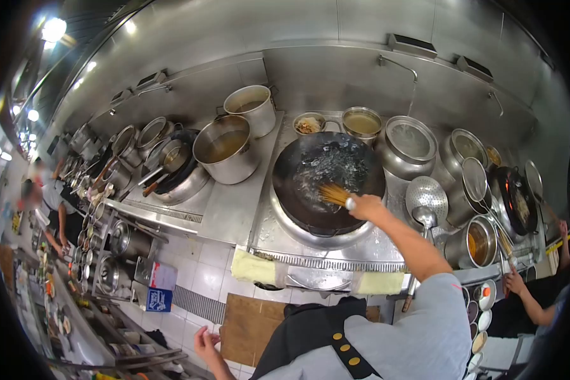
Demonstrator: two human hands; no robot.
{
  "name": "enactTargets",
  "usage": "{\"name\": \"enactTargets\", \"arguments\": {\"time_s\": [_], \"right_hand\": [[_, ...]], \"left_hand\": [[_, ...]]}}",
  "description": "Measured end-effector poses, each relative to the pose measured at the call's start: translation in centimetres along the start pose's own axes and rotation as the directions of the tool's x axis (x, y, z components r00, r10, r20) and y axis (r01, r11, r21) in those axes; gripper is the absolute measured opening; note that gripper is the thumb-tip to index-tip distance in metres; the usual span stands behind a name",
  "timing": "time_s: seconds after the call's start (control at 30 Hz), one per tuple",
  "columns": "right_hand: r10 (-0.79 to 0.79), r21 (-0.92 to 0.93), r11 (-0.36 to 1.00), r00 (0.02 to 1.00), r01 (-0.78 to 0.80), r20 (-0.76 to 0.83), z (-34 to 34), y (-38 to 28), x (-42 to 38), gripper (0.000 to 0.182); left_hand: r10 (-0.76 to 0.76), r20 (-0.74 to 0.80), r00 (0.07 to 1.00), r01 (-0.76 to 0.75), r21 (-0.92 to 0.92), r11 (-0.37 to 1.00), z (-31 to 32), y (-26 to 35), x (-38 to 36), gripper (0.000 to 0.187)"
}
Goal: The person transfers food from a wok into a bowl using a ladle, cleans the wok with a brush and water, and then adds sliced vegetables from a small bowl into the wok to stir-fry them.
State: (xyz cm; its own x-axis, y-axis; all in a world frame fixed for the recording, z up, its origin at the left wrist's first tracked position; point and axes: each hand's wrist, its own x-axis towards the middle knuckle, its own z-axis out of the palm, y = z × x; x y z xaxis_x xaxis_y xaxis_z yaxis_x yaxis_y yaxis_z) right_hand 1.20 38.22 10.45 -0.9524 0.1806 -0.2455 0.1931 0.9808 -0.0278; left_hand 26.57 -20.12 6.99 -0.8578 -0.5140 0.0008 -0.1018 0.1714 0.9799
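Observation:
My right hand point(366, 207) is closed around the handle end of a bamboo wok brush point(333, 194). Its bristles reach into a large black wok point(291, 201) on the stove, where water is splashing and bubbling. At my left side, away from the stove, my left hand point(206, 344) hangs low with its fingers loosely bent and apart, holding nothing. A perforated skimmer point(426, 196) lies to the right of the wok, its handle pointing toward me. Folded pale cloths point(254, 266) lie on the stove's front edge.
Behind the wok stand a bowl of food point(310, 125), a pot of liquid point(361, 123) and a pot under a running faucet point(411, 140). Two tall pots point(227, 150) are on the left. At far right a co-worker's hand point(517, 282) is near another wok point(514, 201); another person point(52, 209) works far left.

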Motion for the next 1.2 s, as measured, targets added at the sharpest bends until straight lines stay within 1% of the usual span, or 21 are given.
{"name": "enactTargets", "arguments": {"time_s": [0.03,0.07,0.17,0.23,0.3,0.33,0.37,0.43,0.53,0.57,0.63,0.7,0.73,0.77,0.83,0.9,0.97,1.03,1.1,1.17,1.2], "right_hand": [[0.03,-0.053,0.998,0.998,-0.027,0.057,0.4,2.2,-0.6,0.063],[0.102,-0.053,0.993,0.988,-0.109,-0.112,2.0,4.0,0.7,0.06],[0.16,0.086,0.985,0.983,-0.152,-0.093,2.6,4.0,6.2,0.051],[0.1,0.033,0.995,0.993,-0.098,-0.066,2.0,0.9,5.6,0.047],[-0.07,-0.054,0.996,0.997,0.068,-0.026,-0.5,0.3,1.1,0.053],[-0.075,-0.066,0.995,0.996,0.077,0.042,-1.3,1.9,0.0,0.055],[-0.157,-0.01,0.988,0.985,0.157,-0.074,-0.7,5.1,-0.6,0.054],[0.031,0.053,0.998,0.981,-0.022,-0.191,1.2,8.2,2.3,0.06],[-0.029,-0.178,0.984,0.987,0.0,-0.16,-0.4,5.2,5.6,0.079],[0.018,-0.152,0.988,0.995,-0.034,-0.102,-2.1,3.6,6.2,0.076],[0.02,-0.052,0.998,0.984,-0.03,-0.179,-0.9,1.9,8.6,0.075],[0.238,0.257,0.95,0.942,-0.175,-0.235,1.9,-0.1,12.4,0.073],[0.237,0.314,0.937,0.938,-0.152,-0.253,4.6,-1.8,14.6,0.073],[0.239,0.373,0.919,0.933,-0.127,-0.269,6.5,-3.8,15.4,0.073],[0.134,0.53,0.841,0.991,-0.107,-0.012,2.0,-10.8,7.9,0.072],[-0.028,0.451,0.892,0.994,-0.023,0.107,-1.3,-13.4,1.5,0.072],[-0.183,0.408,0.911,0.95,0.067,0.253,-5.5,-11.9,-5.6,0.07],[-0.306,0.347,0.917,0.907,0.199,0.29,1.6,-1.5,-1.1,0.072],[-0.029,0.296,0.946,0.878,-0.13,0.478,-4.0,1.3,-5.7,0.074],[-0.017,0.155,0.987,0.957,-0.029,0.289,-7.6,3.6,-8.5,0.074],[-0.019,0.151,0.988,0.961,-0.023,0.276,-7.2,5.9,-7.7,0.074]], "left_hand": [[-0.082,-0.093,0.992,0.074,-0.078,0.994,-0.8,-0.1,-0.2,0.02],[-0.038,-0.097,0.995,0.032,-0.065,0.997,-1.4,-0.2,-0.1,0.021],[0.043,-0.005,0.999,-0.043,-0.017,0.999,1.9,4.0,0.4,0.02],[0.063,0.03,0.998,-0.063,-0.001,0.998,2.0,4.4,0.6,0.019],[0.242,-0.096,0.966,-0.209,0.269,0.94,0.5,4.7,0.2,0.018],[0.236,-0.168,0.957,-0.188,0.262,0.947,-1.0,3.9,-0.4,0.019],[0.181,-0.199,0.963,-0.113,0.312,0.943,-2.8,3.5,-0.9,0.021],[0.087,-0.225,0.97,-0.045,0.185,0.982,-4.8,1.7,-1.5,0.021],[0.126,-0.233,0.964,-0.063,0.258,0.964,-3.7,4.6,-1.2,0.017],[0.188,-0.193,0.963,-0.129,0.282,0.951,-3.2,5.7,-0.5,0.015],[0.27,-0.148,0.951,-0.208,0.339,0.917,-1.2,8.4,0.1,0.016],[0.237,-0.076,0.969,-0.216,0.215,0.952,2.2,10.3,1.0,0.016],[0.284,0.016,0.959,-0.279,0.24,0.93,4.1,11.5,1.2,0.016],[0.328,0.111,0.938,-0.346,0.259,0.902,6.0,12.4,1.1,0.016],[0.399,0.27,0.876,-0.459,0.215,0.862,9.9,12.6,1.0,0.016],[0.574,0.375,0.728,-0.659,0.148,0.738,13.5,12.3,0.8,0.017],[0.564,0.482,0.67,-0.667,0.058,0.743,16.8,12.4,0.5,0.017],[0.593,0.606,0.53,-0.734,-0.022,0.679,20.6,12.3,0.7,0.018],[0.677,0.621,0.396,-0.74,-0.222,0.635,25.5,12.2,0.4,0.021],[0.79,0.546,0.281,-0.806,-0.313,0.503,31.1,10.6,0.2,0.022],[0.798,0.535,0.279,-0.811,-0.314,0.494,33.2,9.8,0.3,0.022]]}}
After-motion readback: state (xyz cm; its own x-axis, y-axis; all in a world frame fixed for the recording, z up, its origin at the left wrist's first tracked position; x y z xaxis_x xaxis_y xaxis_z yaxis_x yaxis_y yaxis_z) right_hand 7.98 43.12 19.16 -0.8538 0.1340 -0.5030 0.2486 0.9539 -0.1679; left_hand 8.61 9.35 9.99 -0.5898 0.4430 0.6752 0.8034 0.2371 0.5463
